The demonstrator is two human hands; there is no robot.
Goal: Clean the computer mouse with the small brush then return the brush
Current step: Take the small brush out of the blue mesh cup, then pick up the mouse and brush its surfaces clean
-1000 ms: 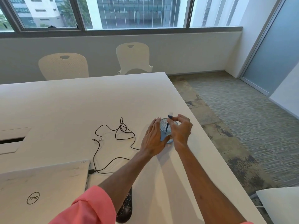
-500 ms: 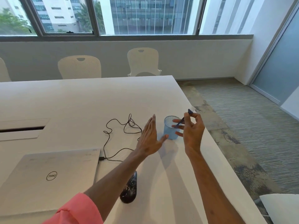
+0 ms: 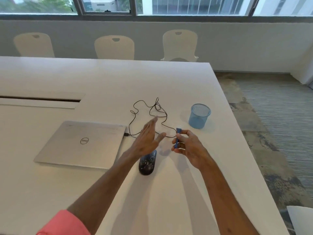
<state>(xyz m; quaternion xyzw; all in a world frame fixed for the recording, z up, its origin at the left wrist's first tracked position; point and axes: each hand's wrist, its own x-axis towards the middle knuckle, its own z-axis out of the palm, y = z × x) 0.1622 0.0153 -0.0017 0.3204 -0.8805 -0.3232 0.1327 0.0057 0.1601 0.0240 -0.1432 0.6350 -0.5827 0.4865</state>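
Bench (image 3: 169,78): closed laptop (image 3: 81,143) on the left, blue mesh cup (image 3: 198,120) on the far right. The mouse (image 3: 146,164) lies by the laptop's near corner, speckled with debris and ungripped. Step, as I read it: brush is in hand, cleaning not yet begun. Next: steady the mouse and bring the bristles down onto it. Left hand (image 3: 145,139) is flat with straight fingers, holds nothing and hovers over the mouse's front end. Right hand (image 3: 189,148) pinches the brush (image 3: 177,140) roughly upright, above and right of the mouse.
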